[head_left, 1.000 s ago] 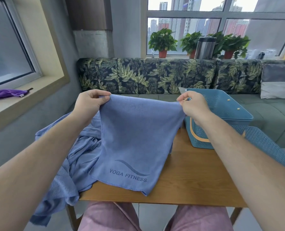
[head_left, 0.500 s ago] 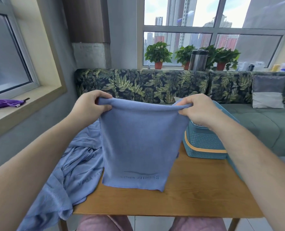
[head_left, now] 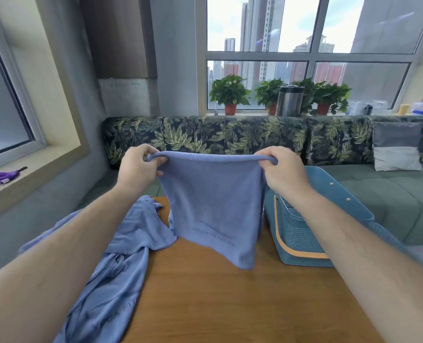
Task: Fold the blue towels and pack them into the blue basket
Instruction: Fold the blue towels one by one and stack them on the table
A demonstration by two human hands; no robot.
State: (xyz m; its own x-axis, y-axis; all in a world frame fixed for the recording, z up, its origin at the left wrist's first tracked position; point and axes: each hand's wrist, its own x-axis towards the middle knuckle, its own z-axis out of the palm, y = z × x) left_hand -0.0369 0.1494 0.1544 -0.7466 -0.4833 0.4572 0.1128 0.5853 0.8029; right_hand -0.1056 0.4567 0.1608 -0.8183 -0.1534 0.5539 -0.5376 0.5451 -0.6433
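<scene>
My left grip (head_left: pixel 137 167) and right grip (head_left: pixel 283 169) each pinch a top corner of the towel (head_left: pixel 213 206), fingers curled round its edge, so it hangs spread between them. Whether its lower corner touches the surface (head_left: pixel 218 298) I cannot tell. The basket (head_left: pixel 302 233) stands just below my right grip. A heap of towels (head_left: pixel 121 256) spills over the surface's edge below my left. Bare wood lies under the towel, and a sofa (head_left: pixel 230 134) runs beyond.

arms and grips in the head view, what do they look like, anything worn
The left forearm and right forearm are bare, with fine hair and no sleeves in view. The left grip and right grip are bare too: no gloves, and no watch, ring or bracelet shows from this side.
</scene>
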